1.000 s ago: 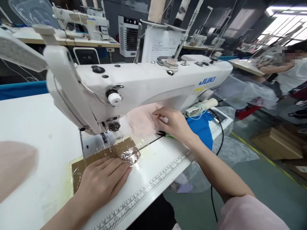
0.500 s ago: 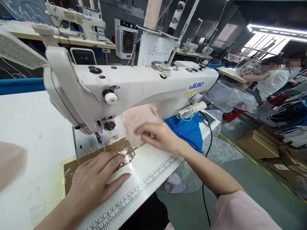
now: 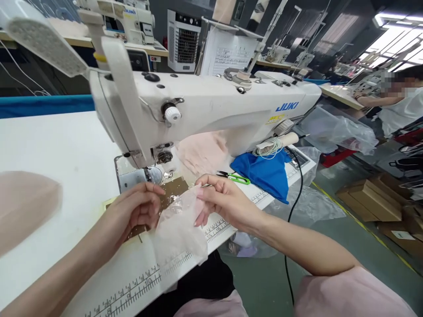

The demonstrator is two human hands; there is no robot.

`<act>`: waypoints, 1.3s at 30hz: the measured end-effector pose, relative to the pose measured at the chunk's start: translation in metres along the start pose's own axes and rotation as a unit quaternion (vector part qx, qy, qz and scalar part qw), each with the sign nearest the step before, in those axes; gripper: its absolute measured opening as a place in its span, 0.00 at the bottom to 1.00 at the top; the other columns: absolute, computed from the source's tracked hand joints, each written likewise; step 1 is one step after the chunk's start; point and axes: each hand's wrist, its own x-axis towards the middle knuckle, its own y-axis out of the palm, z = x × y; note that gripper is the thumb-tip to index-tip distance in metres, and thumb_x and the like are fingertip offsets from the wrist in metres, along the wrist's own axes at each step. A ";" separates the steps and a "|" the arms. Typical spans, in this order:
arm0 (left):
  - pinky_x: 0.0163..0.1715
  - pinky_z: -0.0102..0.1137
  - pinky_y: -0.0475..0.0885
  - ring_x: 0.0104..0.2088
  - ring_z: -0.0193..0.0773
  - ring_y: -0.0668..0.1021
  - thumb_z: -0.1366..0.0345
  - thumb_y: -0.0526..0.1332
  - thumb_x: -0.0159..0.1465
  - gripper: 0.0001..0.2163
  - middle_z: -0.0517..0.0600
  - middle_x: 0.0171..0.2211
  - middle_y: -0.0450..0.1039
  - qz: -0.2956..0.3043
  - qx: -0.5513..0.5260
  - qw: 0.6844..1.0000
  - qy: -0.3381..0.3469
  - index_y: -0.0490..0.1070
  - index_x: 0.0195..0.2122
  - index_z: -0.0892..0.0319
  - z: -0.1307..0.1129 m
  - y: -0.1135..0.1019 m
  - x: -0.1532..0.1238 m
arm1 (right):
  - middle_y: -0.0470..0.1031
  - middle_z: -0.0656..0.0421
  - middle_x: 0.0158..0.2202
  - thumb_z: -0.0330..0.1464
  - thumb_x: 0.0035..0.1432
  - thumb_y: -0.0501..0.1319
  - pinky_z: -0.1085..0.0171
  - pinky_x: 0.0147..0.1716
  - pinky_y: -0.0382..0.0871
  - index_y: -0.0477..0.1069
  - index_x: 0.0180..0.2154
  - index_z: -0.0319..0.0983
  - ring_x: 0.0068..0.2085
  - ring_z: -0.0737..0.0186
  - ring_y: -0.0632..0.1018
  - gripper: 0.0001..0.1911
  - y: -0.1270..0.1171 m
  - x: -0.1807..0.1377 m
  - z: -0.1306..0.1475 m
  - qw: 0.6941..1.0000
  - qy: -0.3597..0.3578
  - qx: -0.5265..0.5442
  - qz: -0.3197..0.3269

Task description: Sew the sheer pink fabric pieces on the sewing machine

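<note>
My right hand (image 3: 228,204) pinches the upper edge of a thin, sheer pale-pink fabric piece (image 3: 181,224), which hangs over the table's front edge. Beside the fabric's left edge, my left hand (image 3: 140,207) has loosely curled fingers, the index reaching out, with no cloth visibly gripped. Both hands are in front of the white sewing machine (image 3: 211,97), close to its needle area and metal plate (image 3: 130,178). A brown taped patch (image 3: 173,191) shows between the hands. Behind my right hand lie green thread snips (image 3: 238,178) and a pile of pale-pink fabric (image 3: 203,152).
Blue cloth (image 3: 264,171) and a thread cone (image 3: 287,140) lie at the right of the table. A beige-pink piece (image 3: 26,207) rests at the left. A black cable (image 3: 299,176) hangs down. Cardboard boxes (image 3: 373,198) stand on the floor; another person sits at far right.
My right hand has taken a sheer fabric piece from the pile and brought it forward. My left hand has lifted off the brown patch and curled. The thread snips have come into view.
</note>
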 end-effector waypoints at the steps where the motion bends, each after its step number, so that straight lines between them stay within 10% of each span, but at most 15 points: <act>1: 0.27 0.31 0.77 0.28 0.36 0.78 0.58 0.53 0.68 0.11 0.49 0.32 0.75 -0.007 0.015 1.000 0.014 0.71 0.45 0.54 -0.001 0.001 -0.002 | 0.80 0.61 0.24 0.39 0.58 0.66 0.70 0.23 0.75 0.64 0.36 0.40 0.25 0.63 0.82 0.14 -0.001 0.001 -0.003 1.000 0.008 0.014 -0.013; 6: 0.34 0.34 0.78 0.44 0.44 0.81 0.62 0.64 0.61 0.27 0.55 0.51 0.75 0.029 0.229 0.964 0.134 0.60 0.61 0.48 -0.001 0.018 -0.011 | 0.79 0.61 0.24 0.40 0.55 0.69 0.67 0.29 0.78 0.65 0.36 0.39 0.26 0.62 0.83 0.16 0.003 -0.001 -0.014 0.998 0.028 0.027 -0.046; 15: 0.31 0.30 0.76 0.27 0.32 0.78 0.58 0.54 0.68 0.11 0.47 0.28 0.74 -0.003 0.101 0.995 0.014 0.70 0.35 0.58 -0.011 0.006 -0.024 | 0.78 0.64 0.25 0.39 0.55 0.70 0.66 0.33 0.79 0.67 0.37 0.40 0.27 0.64 0.82 0.16 0.004 -0.015 -0.015 0.991 0.118 0.011 -0.068; 22: 0.11 0.25 0.50 0.11 0.25 0.55 0.49 0.55 0.67 0.21 0.39 0.11 0.54 0.079 0.056 0.988 -0.120 0.63 0.21 0.57 -0.033 -0.007 -0.045 | 0.80 0.57 0.27 0.44 0.62 0.62 0.78 0.10 0.48 0.65 0.35 0.38 0.13 0.74 0.72 0.16 0.006 -0.014 -0.008 0.916 0.304 -0.103 0.241; 28: 0.15 0.25 0.55 0.15 0.28 0.61 0.53 0.58 0.64 0.19 0.40 0.15 0.59 0.000 0.230 0.972 -0.051 0.64 0.19 0.57 -0.017 -0.011 -0.031 | 0.69 0.50 0.59 0.40 0.54 0.69 0.75 0.13 0.62 0.65 0.51 0.43 0.22 0.75 0.77 0.25 0.010 0.027 0.005 0.947 0.116 -0.262 0.148; 39: 0.17 0.26 0.67 0.16 0.31 0.71 0.53 0.58 0.65 0.12 0.43 0.22 0.73 0.007 0.211 0.977 -0.038 0.70 0.36 0.56 -0.008 -0.030 -0.015 | 0.73 0.67 0.19 0.32 0.57 0.64 0.73 0.16 0.64 0.73 0.34 0.38 0.17 0.73 0.72 0.03 0.016 0.088 -0.003 0.924 0.091 -0.318 0.192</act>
